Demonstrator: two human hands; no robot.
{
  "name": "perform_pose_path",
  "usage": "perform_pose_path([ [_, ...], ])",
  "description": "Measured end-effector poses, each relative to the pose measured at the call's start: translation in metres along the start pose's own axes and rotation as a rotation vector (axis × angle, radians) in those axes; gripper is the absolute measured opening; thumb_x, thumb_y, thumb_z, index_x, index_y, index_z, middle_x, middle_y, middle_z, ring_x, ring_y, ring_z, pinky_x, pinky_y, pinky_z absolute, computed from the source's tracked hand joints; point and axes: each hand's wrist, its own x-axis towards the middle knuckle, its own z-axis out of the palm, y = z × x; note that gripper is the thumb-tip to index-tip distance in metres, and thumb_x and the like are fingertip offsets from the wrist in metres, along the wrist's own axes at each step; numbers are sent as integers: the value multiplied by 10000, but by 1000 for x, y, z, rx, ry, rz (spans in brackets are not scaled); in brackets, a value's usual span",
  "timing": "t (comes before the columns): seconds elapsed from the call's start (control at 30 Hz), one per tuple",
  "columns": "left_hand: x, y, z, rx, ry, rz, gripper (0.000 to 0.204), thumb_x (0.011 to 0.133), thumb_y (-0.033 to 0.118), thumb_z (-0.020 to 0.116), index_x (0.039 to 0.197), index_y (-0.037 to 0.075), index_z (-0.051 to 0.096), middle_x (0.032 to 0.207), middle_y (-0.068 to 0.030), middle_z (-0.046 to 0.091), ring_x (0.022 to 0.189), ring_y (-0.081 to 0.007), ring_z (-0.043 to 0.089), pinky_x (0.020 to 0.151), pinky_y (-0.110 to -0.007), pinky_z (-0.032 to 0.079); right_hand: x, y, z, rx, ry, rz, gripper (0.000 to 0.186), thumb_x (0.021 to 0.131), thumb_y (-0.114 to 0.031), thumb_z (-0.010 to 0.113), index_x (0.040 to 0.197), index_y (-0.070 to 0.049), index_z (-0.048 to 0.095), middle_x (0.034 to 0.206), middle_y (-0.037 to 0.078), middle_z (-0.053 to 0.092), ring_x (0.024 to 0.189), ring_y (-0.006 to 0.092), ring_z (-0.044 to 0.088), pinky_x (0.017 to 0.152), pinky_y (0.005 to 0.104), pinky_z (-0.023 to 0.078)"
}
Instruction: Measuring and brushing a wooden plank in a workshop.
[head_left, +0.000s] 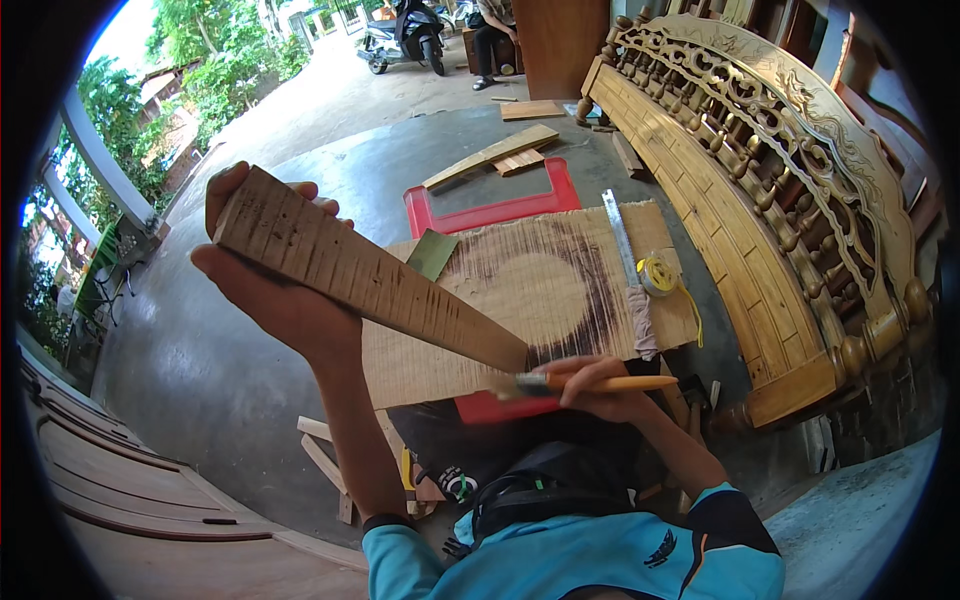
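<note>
My left hand (275, 290) grips the upper end of a long wooden block (350, 265), fingers wrapped round its far side and thumb side. Dark streaks run across the block's face; it slants down to the right, its lower end over a wide board (545, 290). In my right hand (605, 388) is a paintbrush (625, 383) with an orange handle, held level. Its pale bristles, somewhat blurred, point left, just below the block's lower end. The board has a round pale patch ringed by dark scorch-like marks. A green sheet (432, 255), perhaps sandpaper, lies on it.
A metal ruler (620, 238) and a yellow tape measure (657, 275) lie on the board's right side. Under the board shows a red plastic stool (566, 185). A carved wooden bench (710, 230) stands at right. Wood offcuts (490, 155) lie beyond; a person (495, 40) sits near a motorbike (405, 38).
</note>
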Motion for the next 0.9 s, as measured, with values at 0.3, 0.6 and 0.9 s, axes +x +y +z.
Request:
perform_pose_path([
  [0.3, -5, 3, 10, 43, -25, 33, 660, 915, 654, 249, 1154, 93, 500, 809, -84, 572, 685, -152, 611, 569, -251, 522, 33, -31, 21, -105, 62, -161, 93, 821, -15, 670, 901, -61, 679, 1144, 137, 629, 949, 174, 637, 831, 293, 517],
  [0.6, 9, -5, 1, 62, 37, -43, 616, 923, 638, 260, 1149, 119, 505, 797, -87, 570, 702, -160, 606, 564, -270, 515, 77, -26, 8, -193, 91, -180, 110, 812, 2, 668, 920, -21, 666, 1067, 118, 663, 867, 158, 656, 724, 252, 540],
  [0.9, 3, -1, -6, -10, 9, -11, 620, 914, 647, 271, 1149, 122, 502, 791, -90, 565, 694, -168, 598, 572, -283, 521, 104, -68, 45, -370, 303, -348, 109, 815, -11, 670, 916, -41, 643, 1015, 125, 672, 892, 187, 668, 750, 305, 545],
])
